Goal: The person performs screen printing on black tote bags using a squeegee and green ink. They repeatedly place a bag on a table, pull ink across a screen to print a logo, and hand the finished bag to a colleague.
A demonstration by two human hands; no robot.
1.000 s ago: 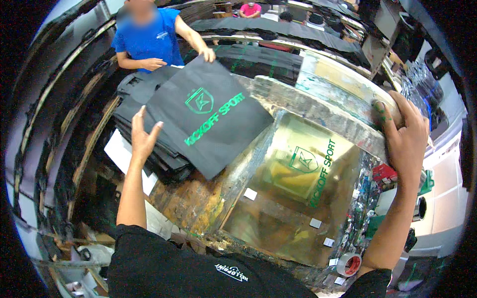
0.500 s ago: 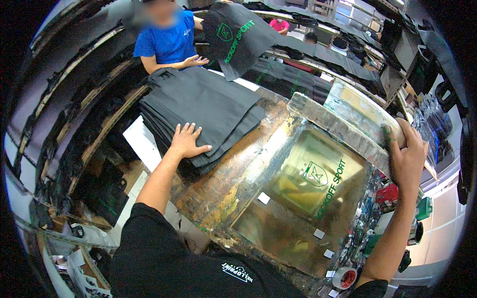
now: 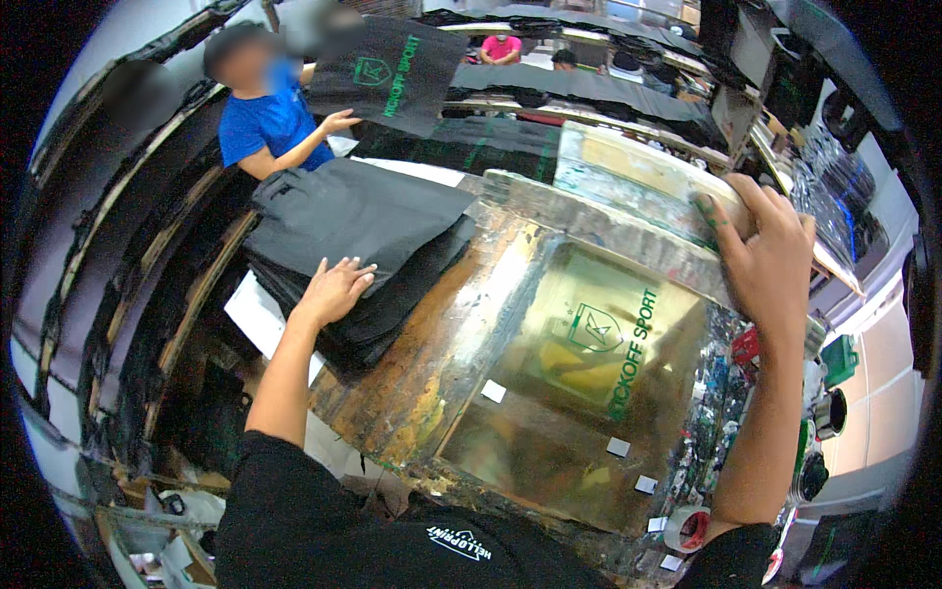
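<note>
My left hand (image 3: 332,294) rests on the near corner of a stack of black fabric bags (image 3: 373,211), fingers stretched out over the top one. My right hand (image 3: 767,240) is closed around the right end of a raised, ink-smeared screen-printing frame (image 3: 648,172); green ink marks its thumb. The frame's long weathered edge (image 3: 599,218) stands above the far side of a glossy, yellowish printing plate (image 3: 530,456). A green crest (image 3: 596,329) and lettering show on that plate. Small white tabs (image 3: 494,392) sit around it.
Across the table a co-worker in a blue shirt (image 3: 260,123) holds up a black bag (image 3: 388,74) with a green print. A tape roll (image 3: 687,528) lies at the near right. Paint-crusted clutter and a green container (image 3: 840,360) are at the right; racks (image 3: 186,196) line the left.
The view has shifted, so the table sits further left. My left hand's fingers are closer together on the stack. The co-worker's printed bag is now held flatter toward me. My right hand still holds the frame.
</note>
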